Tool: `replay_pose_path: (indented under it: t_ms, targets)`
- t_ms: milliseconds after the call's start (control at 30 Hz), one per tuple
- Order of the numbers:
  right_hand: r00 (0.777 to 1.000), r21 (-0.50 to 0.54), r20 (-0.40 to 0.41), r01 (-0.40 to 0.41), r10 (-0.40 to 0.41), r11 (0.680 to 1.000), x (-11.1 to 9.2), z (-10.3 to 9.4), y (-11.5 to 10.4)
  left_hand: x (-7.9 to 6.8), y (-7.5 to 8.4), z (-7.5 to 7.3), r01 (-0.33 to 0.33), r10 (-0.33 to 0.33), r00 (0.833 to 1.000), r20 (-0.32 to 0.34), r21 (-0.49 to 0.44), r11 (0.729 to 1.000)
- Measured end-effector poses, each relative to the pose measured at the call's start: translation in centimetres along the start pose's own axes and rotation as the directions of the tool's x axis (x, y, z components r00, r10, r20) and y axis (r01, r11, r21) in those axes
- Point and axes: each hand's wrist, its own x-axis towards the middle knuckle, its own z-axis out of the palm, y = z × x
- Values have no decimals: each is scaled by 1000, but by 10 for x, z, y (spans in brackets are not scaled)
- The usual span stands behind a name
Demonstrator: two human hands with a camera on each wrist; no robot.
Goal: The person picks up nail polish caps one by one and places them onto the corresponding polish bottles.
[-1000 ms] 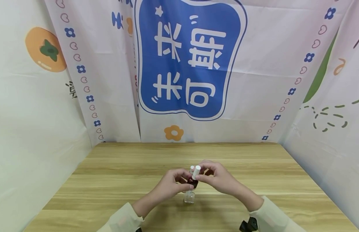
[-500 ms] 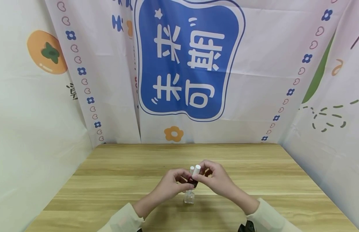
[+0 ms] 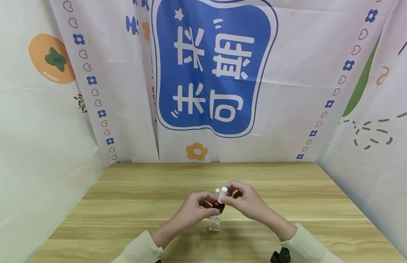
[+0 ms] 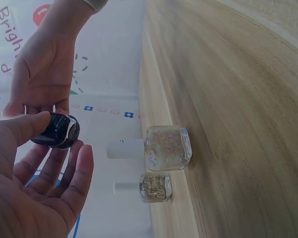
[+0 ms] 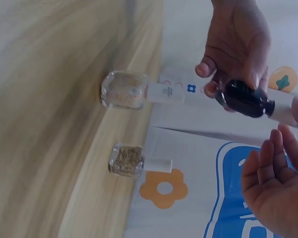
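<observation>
Held up above the table is a dark red nail polish bottle (image 3: 218, 206), tilted, with a white cap (image 3: 223, 194). My left hand (image 3: 195, 211) grips its glass body between thumb and fingers. The fingers and thumb of my right hand (image 3: 246, 201) pinch the white cap. In the right wrist view a narrow dark neck (image 5: 269, 107) shows between glass and cap. Below the hands, a clear nail polish bottle with pale flecks (image 4: 167, 148) stands upright on the table, its white cap on. Beside it stands a smaller gold glitter nail polish bottle (image 4: 155, 187), also capped.
The wood-grain table (image 3: 141, 204) reaches back to a white printed cloth (image 3: 298, 109) with a blue sign. More printed cloth hangs along the left and right sides. The two standing bottles are close under the hands.
The right hand's fingers and wrist have turned slightly around the white cap. The left hand and the dark bottle hold nearly the same place.
</observation>
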Motion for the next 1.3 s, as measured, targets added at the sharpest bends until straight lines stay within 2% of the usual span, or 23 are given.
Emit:
replay_pose_path:
  t_ms: [267, 467, 800, 1000, 1300]
  targets:
    - [988, 45, 116, 100, -105, 994, 3, -9, 0, 1, -1, -1, 15, -14, 999, 32, -52, 999]
    - [984, 35, 133, 118, -122, 992, 4, -8, 1, 1, -1, -1, 12, -9, 999, 47, -72, 997]
    - [999, 12, 29, 36, -36, 999, 5, 0, 1, 0, -1, 0, 20, -17, 999, 32, -95, 995]
    - [998, 20, -47, -50, 51, 999, 4, 7, -1, 0, 0, 1, 16, -15, 1000, 11, -94, 995]
    - [994, 47, -52, -98, 100, 994, 4, 9, -2, -1, 0, 1, 15, -15, 1000, 5, -84, 996]
